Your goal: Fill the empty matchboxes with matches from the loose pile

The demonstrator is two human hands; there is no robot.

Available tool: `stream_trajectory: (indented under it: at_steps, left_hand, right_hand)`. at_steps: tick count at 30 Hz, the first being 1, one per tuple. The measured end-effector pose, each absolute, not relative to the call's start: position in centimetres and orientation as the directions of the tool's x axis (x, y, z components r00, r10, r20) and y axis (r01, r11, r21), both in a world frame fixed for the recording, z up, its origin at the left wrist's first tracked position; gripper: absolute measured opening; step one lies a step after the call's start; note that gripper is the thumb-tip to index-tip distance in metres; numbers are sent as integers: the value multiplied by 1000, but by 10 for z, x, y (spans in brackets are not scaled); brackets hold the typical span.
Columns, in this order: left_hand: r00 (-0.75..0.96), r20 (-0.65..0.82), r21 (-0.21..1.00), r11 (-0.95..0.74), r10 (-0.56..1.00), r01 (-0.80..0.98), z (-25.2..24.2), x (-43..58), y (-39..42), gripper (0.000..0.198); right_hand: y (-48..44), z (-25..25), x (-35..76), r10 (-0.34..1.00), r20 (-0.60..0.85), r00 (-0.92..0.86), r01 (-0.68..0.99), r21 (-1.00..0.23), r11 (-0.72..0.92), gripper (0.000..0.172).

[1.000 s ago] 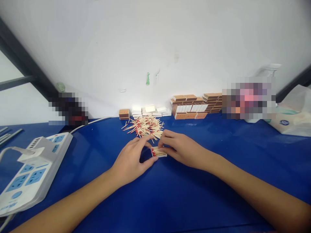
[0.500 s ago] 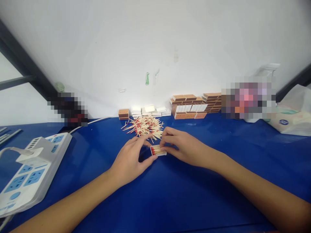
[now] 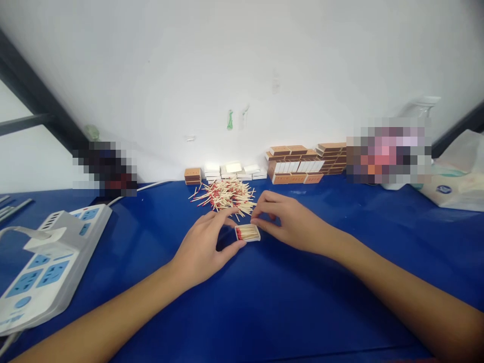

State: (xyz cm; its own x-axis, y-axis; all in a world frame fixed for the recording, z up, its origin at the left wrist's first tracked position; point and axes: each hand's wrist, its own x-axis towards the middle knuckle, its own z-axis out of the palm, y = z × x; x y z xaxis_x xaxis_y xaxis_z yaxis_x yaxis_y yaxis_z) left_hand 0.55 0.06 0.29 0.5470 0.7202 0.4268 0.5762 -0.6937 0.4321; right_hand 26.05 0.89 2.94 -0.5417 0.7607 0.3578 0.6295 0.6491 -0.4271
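Observation:
A small white matchbox tray (image 3: 258, 237) lies on the blue table, with matches (image 3: 247, 232) in it, their red heads at the left end. My left hand (image 3: 202, 247) grips the tray's left end between thumb and fingers. Just past the tray's upper right corner is my right hand (image 3: 282, 217), thumb and fingertips drawn together in a pinch; whether anything is between them is hidden. Behind both hands lies a loose pile of red-tipped matches (image 3: 229, 194), close to the right fingertips.
White trays (image 3: 236, 170) and a short stack of brown matchboxes (image 3: 192, 176) stand against the wall. More matchboxes (image 3: 297, 177) are stacked to their right. A power strip (image 3: 71, 282) with a plugged-in adapter lies at left, a tissue pack (image 3: 454, 189) at far right.
My right hand has lifted off the tray and shifted slightly up and away, uncovering the matches' right ends. My left hand still holds the tray in place.

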Motion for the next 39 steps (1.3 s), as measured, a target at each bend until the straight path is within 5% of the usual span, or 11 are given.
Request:
stream_trajectory:
  at_steps: [7, 22, 39]
  left_hand:
    - [546, 440, 423, -701, 713, 575, 7, -2, 11, 49]
    - [624, 403, 457, -738, 669, 497, 4, 2, 4, 49]
    - [616, 406, 435, -735, 675, 520, 3, 4, 5, 50]
  right_hand:
    - [24, 25, 269, 773, 511, -377, 724, -357, 590, 15]
    - [43, 3, 279, 886, 301, -353, 804, -388, 452, 14]
    - [51, -8, 273, 882, 345, -321, 772, -444, 455, 10]
